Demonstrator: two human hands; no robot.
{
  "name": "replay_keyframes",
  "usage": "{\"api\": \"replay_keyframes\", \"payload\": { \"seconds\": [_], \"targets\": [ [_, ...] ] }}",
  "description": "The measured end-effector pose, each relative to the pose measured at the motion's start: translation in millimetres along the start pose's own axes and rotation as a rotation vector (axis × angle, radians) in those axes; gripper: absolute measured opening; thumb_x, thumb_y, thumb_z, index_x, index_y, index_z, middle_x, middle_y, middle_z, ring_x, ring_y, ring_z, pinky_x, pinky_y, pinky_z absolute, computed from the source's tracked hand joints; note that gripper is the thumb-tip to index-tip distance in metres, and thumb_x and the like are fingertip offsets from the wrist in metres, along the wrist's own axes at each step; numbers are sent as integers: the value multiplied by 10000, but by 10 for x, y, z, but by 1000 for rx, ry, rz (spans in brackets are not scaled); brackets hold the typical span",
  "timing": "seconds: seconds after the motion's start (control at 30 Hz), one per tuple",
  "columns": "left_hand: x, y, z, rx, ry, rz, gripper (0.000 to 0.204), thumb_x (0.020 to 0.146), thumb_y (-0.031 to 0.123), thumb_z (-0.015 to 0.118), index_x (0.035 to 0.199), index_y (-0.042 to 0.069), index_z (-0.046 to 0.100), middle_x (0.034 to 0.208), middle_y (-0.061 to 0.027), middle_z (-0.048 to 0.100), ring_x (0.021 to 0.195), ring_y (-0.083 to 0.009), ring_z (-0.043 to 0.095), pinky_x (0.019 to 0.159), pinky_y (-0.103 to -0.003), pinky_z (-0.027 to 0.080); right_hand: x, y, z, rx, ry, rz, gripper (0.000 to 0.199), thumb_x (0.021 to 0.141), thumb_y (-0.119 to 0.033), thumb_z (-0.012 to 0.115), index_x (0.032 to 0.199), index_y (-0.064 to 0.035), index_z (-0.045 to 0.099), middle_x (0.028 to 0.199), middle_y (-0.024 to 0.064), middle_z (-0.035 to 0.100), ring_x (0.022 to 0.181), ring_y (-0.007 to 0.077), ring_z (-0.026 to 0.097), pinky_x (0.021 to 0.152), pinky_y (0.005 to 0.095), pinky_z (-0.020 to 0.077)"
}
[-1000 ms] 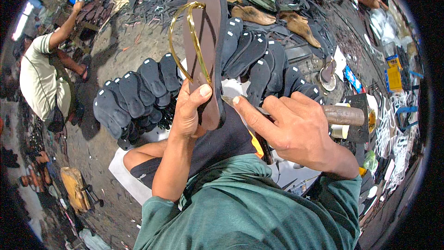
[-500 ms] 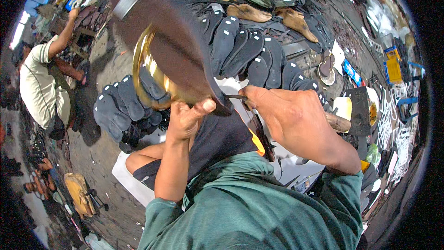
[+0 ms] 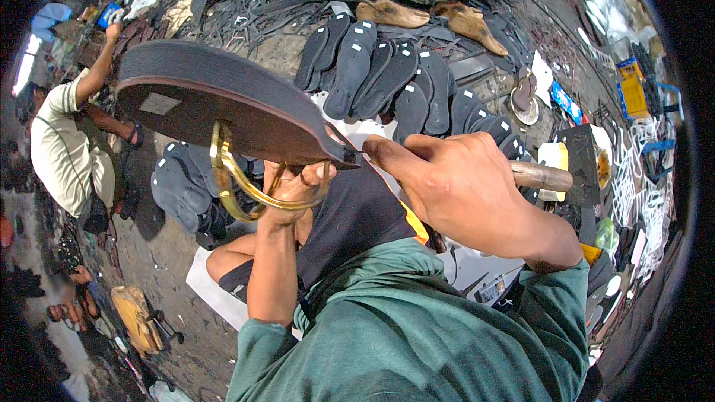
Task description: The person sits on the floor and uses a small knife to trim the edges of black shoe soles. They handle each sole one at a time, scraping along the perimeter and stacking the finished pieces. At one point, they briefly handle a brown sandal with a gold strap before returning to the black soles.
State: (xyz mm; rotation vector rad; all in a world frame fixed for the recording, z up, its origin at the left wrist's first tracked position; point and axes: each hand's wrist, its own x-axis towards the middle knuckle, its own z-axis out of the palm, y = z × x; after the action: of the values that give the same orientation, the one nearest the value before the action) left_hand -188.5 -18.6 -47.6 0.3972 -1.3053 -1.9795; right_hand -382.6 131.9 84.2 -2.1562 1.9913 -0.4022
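Note:
A sandal [image 3: 246, 97] with a thick black sole, a brown footbed and a white label is tilted in front of me. My left hand [image 3: 287, 190] grips its near end, the fingers among its shiny gold straps [image 3: 249, 197] and the thumb against the edge. Closed in a fist, my right hand [image 3: 454, 186] holds a hand tool by its round wooden handle [image 3: 542, 176], whose butt sticks out to the right. Its working tip is hidden now, near the sole's pointed end by my index finger.
Several black soles [image 3: 402, 78] with white tags lie in overlapping rows ahead, and others [image 3: 179, 190] at left. Wooden shoe lasts [image 3: 469, 26] and black scraps lie farther off. Another person [image 3: 74, 141] sits at the left. White netting [image 3: 644, 193] and a yellow box [image 3: 633, 97] are on the right.
The sandal has tipped, showing its black side edge and moving left and down at its far end. My right hand has shifted slightly left, and more of the wooden handle shows.

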Motion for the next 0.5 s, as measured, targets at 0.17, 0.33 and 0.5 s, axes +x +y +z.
{"api": "replay_keyframes", "payload": {
  "seconds": [0.17,0.33,0.5],
  "targets": [
    [82,48,104,-30,-78,45,395,827,102,829,1111,67,558,1046,-93,571,1075,-245,620,1053,-411,496,40,45,114,60,35,-6,449,885,-120,600,1331,-90,555,836,142,728,619,354,724,515,485,568],
    [51,-95,-7,-182,-109,151,414,835,82,835,1170,60,593,1098,-123,637,993,-261,662,915,-417,572,0,1,138,101,60,-16,387,884,-114,614,1268,-123,570,765,121,690,604,347,710,504,482,554],
    [114,-63,-52,-468,-274,215,392,845,84,828,1163,117,602,1105,-97,629,1135,-284,629,1091,-552,491,-43,-46,102,159,265,-23,394,787,-38,756,1171,-115,717,641,43,529,496,221,578,455,380,449]
  ]
}}
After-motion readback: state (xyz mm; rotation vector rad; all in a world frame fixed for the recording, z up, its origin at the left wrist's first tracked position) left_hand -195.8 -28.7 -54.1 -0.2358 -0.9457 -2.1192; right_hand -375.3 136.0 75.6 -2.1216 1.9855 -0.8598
